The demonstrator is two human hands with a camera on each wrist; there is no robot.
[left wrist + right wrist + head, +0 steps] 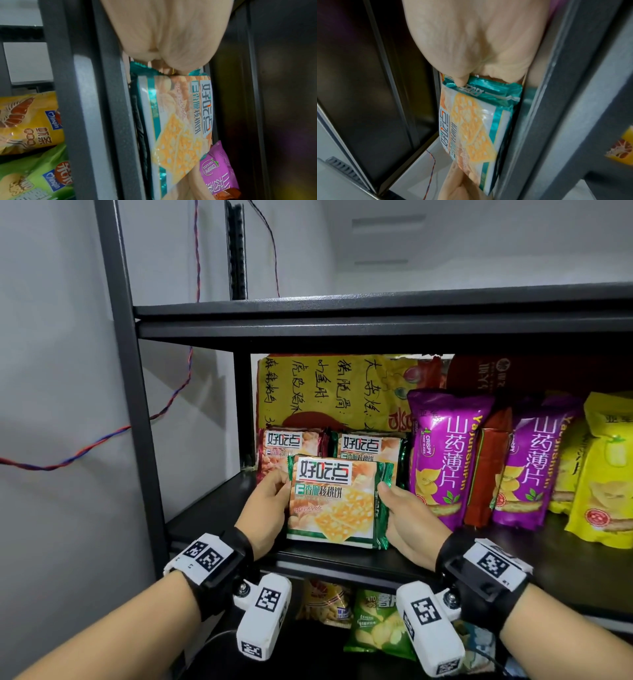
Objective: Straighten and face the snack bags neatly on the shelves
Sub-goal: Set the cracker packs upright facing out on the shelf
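Standing upright at the front edge of the black metal shelf (513,556), the green-edged square foil packet of walnut biscuits (337,501) is gripped on both sides, its printed face turned outward. Its left edge is grasped by the left hand (265,508), with the thumb laid on the front near the top corner and the other fingers hidden behind. Its right edge is grasped by the right hand (409,520), whose thumb is pressed on the crimped green seam; in the right wrist view that thumb tip is seen resting on the seam while the remaining fingers are tucked behind the packet.

Just behind the held packet, a red-edged packet of the same brand (284,451) and a second green-edged packet (370,445) are stood side by side. To their right, two purple bags of yam crisps (442,460) are stood upright with a red-brown packet (486,470) between them, and yellow crisp bags (606,474) are placed further right. A yellow sheet with handwritten characters (325,392) is leaned against the back. On the lower shelf, an orange-yellow snack bag (325,601) and a green crisp bag (376,625) are seen. A twisted red-and-blue wire (102,440) is strung along the grey wall.
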